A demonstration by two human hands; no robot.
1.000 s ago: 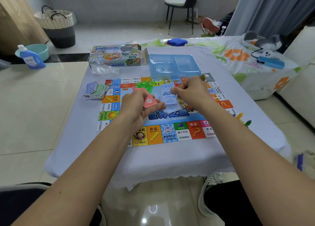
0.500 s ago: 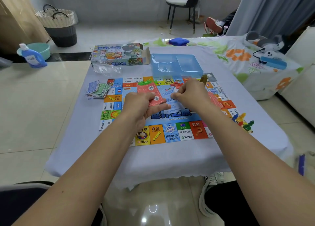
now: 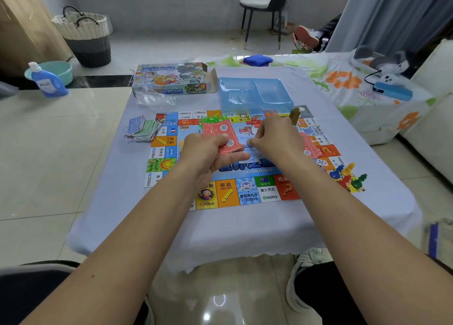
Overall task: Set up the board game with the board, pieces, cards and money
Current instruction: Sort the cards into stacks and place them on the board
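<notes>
Now the left hand (image 3: pixel 208 150) is gripping red cards (image 3: pixel 221 134) over the board (image 3: pixel 247 192); the right hand (image 3: pixel 274 138), beside it, is pinching something too small to tell. Probably sorting cards; next likely needs stacking them on the board

Red cards (image 3: pixel 220 134) fanned above the flat board (image 3: pixel 245 192).

The right hand (image 3: pixel 274 140) covers whatever its fingers pinch, so I cannot tell what it is. Both hands hide the middle of the board (image 3: pixel 247 194). The small red pieces (image 3: pixel 255 122) are too tiny to name. The money pile (image 3: pixel 142 130) looks blurry.
</notes>
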